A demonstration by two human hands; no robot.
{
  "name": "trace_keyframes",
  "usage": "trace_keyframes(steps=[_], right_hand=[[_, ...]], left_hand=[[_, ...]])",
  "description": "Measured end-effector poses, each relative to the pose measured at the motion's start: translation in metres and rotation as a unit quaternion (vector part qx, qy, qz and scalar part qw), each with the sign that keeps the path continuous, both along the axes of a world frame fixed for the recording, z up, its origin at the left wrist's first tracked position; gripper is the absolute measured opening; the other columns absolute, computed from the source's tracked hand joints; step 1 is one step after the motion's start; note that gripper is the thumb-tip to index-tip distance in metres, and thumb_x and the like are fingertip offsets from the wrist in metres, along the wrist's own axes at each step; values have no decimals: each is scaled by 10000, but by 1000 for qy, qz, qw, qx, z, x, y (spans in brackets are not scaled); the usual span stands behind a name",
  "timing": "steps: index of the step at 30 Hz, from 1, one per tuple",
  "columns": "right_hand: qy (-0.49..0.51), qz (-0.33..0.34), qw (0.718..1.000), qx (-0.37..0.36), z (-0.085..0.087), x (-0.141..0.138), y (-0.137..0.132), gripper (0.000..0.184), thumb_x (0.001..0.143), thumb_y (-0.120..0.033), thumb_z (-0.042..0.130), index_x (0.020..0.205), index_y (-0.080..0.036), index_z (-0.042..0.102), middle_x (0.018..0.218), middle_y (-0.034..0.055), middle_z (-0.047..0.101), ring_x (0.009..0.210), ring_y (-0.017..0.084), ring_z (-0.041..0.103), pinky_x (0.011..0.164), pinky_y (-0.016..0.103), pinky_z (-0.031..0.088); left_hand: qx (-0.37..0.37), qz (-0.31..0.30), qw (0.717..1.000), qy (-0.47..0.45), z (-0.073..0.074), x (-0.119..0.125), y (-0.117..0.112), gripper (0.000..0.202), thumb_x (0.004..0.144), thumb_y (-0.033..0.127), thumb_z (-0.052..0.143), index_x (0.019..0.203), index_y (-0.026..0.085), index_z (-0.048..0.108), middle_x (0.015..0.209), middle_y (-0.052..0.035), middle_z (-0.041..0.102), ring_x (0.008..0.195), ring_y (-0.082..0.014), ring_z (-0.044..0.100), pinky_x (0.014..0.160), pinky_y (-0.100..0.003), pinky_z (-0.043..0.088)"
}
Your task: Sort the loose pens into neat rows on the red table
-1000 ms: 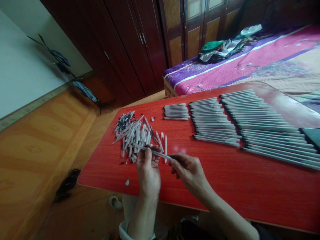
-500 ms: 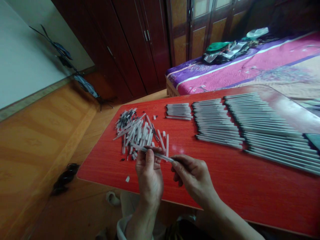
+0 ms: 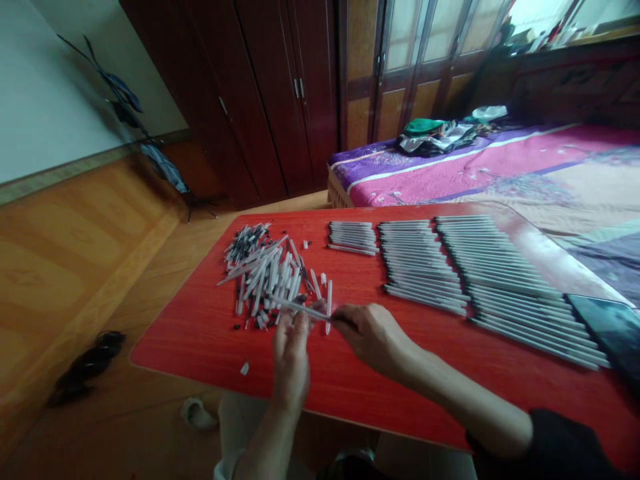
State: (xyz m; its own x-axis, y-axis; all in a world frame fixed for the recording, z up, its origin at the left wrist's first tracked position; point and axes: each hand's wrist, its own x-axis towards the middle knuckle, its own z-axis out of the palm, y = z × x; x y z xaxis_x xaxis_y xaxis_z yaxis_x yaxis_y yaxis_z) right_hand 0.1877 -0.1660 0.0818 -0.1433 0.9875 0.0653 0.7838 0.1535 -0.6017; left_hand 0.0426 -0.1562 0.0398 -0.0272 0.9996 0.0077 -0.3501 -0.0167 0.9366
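Observation:
A thin white plastic pen tube (image 3: 300, 309) lies across my two hands above the red table (image 3: 200, 353). My left hand (image 3: 293, 350) grips it between thumb and fingers near its far end. My right hand (image 3: 373, 337) pinches its other end, where the fingers hide the tip. Just beyond my left hand is a loose heap of white tubes and black-tipped pieces (image 3: 265, 273). To the right, several tubes lie side by side in three neat rows (image 3: 353, 238) (image 3: 425, 267) (image 3: 510, 280). A small white scrap (image 3: 245, 369) lies near the table's front edge.
A dark tablet (image 3: 603, 330) lies at the table's right corner. Behind the table stand a bed with a pink and purple quilt (image 3: 450, 177), a heap of clothes, and dark wooden wardrobes. A black cord bundle (image 3: 87, 367) and a white slipper (image 3: 197, 413) lie on the wooden floor.
The view has swung up and levelled, showing more of the room behind the bed. My hands still hold the same tube, and the right hand sits slightly further from the left.

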Motion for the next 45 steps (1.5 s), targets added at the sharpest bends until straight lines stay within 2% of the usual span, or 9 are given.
trace_keyframes(steps=[5, 11, 18, 25, 32, 35, 39, 42, 45], right_hand=[[-247, -85, 962, 78, -18, 36, 72, 278, 861, -185, 380, 831, -143, 653, 846, 125, 652, 857, 225, 557, 616, 267, 355], [-321, -111, 939, 55, -49, 60, 121, 321, 842, -110, 334, 871, -92, 653, 964, 192, 598, 1016, 294, 465, 734, 328, 386], [-322, -135, 936, 36, -57, 63, 136, 324, 849, -114, 321, 967, -104, 622, 1050, 192, 565, 1049, 300, 464, 757, 340, 404], [-331, -120, 936, 22, -55, 70, 152, 334, 846, -110, 324, 998, -105, 621, 1071, 187, 573, 1087, 293, 449, 784, 325, 389], [-269, -146, 950, 53, -49, 48, 138, 281, 832, -248, 418, 900, -135, 667, 944, 142, 642, 958, 251, 553, 710, 288, 397], [-211, -94, 973, 16, -46, 19, 116, 286, 834, -298, 422, 918, -183, 670, 869, 99, 679, 851, 209, 614, 651, 261, 395], [-204, -53, 977, -30, -49, -15, 85, 272, 836, -323, 428, 850, -195, 668, 831, 104, 694, 807, 209, 645, 616, 252, 400], [-205, -59, 975, -52, -54, -25, 71, 296, 841, -382, 433, 903, -179, 640, 850, 114, 695, 816, 224, 652, 629, 263, 423], [-196, -80, 976, -57, -59, -26, 66, 320, 837, -390, 442, 1010, -167, 593, 863, 112, 693, 821, 235, 654, 641, 276, 440]], left_hand=[[114, 51, 957, 261, -32, -33, -6, 481, 784, 260, 598, 1236, 201, 444, 1184, -119, 576, 1129, -223, 517, 996, -391, 356], [176, 81, 890, 412, -67, -52, -12, 406, 792, 203, 562, 1193, 186, 500, 1156, -138, 585, 1098, -255, 537, 944, -451, 405], [191, 85, 879, 428, -65, -50, -10, 366, 784, 190, 561, 1150, 191, 548, 1117, -127, 620, 1054, -253, 577, 914, -420, 453], [179, 95, 897, 394, -66, -51, -10, 369, 772, 190, 577, 1141, 197, 568, 1115, -128, 623, 1050, -257, 575, 921, -416, 448], [167, 125, 894, 397, -61, -55, -7, 302, 776, 199, 568, 1077, 198, 599, 1025, -117, 639, 967, -253, 592, 862, -410, 463], [209, 126, 854, 460, -54, -55, 2, 222, 796, 184, 532, 994, 202, 628, 932, -96, 636, 910, -236, 584, 821, -391, 473], [244, 92, 763, 591, -44, -53, 21, 227, 819, 133, 479, 962, 204, 640, 906, -85, 609, 902, -225, 546, 830, -388, 451], [273, 45, 704, 654, -38, -52, 33, 282, 824, 97, 451, 1015, 202, 629, 967, -93, 583, 974, -233, 504, 888, -413, 407], [286, -1, 668, 687, -35, -50, 40, 297, 821, 72, 437, 1011, 199, 628, 999, -86, 567, 1010, -230, 477, 908, -417, 382]])
